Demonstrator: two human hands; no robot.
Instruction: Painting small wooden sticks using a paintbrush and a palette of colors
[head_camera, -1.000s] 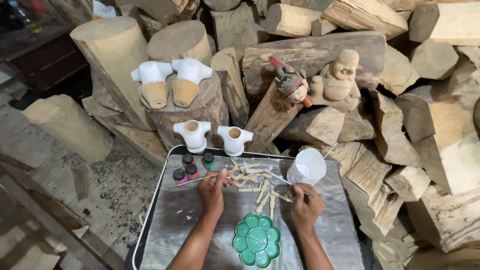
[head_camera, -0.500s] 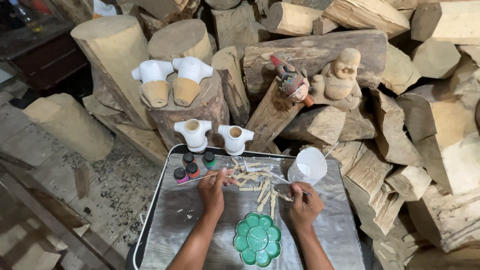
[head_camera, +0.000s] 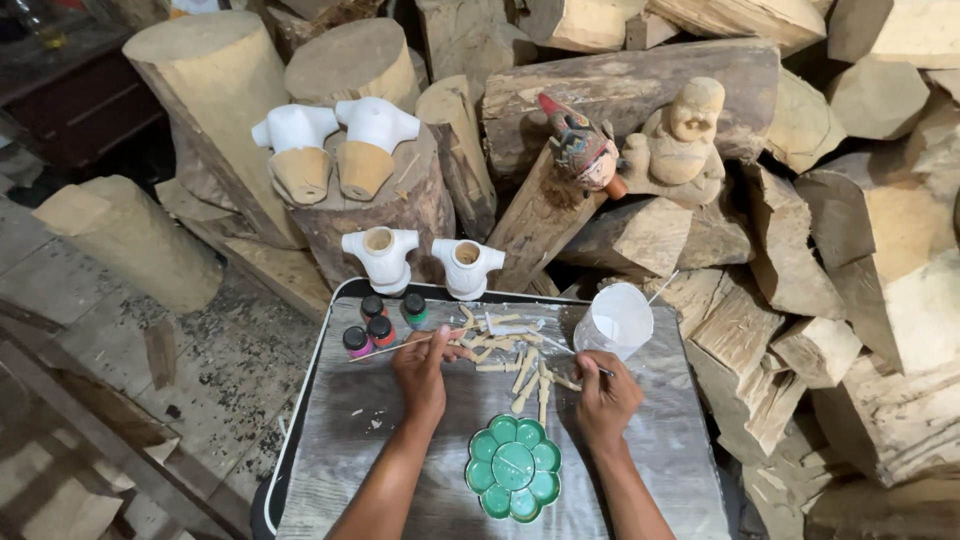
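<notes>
My left hand (head_camera: 425, 368) pinches a thin wooden stick (head_camera: 390, 349) that points left toward several small paint bottles (head_camera: 380, 322). My right hand (head_camera: 603, 395) grips a thin paintbrush (head_camera: 566, 354) whose tip reaches up-left over a scatter of small unpainted wooden pieces (head_camera: 515, 355). A green flower-shaped palette (head_camera: 513, 468) lies between my forearms on the grey tabletop (head_camera: 350, 440). A translucent white plastic cup (head_camera: 614, 320) stands just beyond my right hand.
Two white torso-shaped carvings (head_camera: 425, 260) stand at the table's far edge, two larger ones (head_camera: 335, 145) on a log stump behind. A painted bird figure (head_camera: 578, 148) and a seated wooden figure (head_camera: 682, 135) rest among stacked logs. Concrete floor lies to the left.
</notes>
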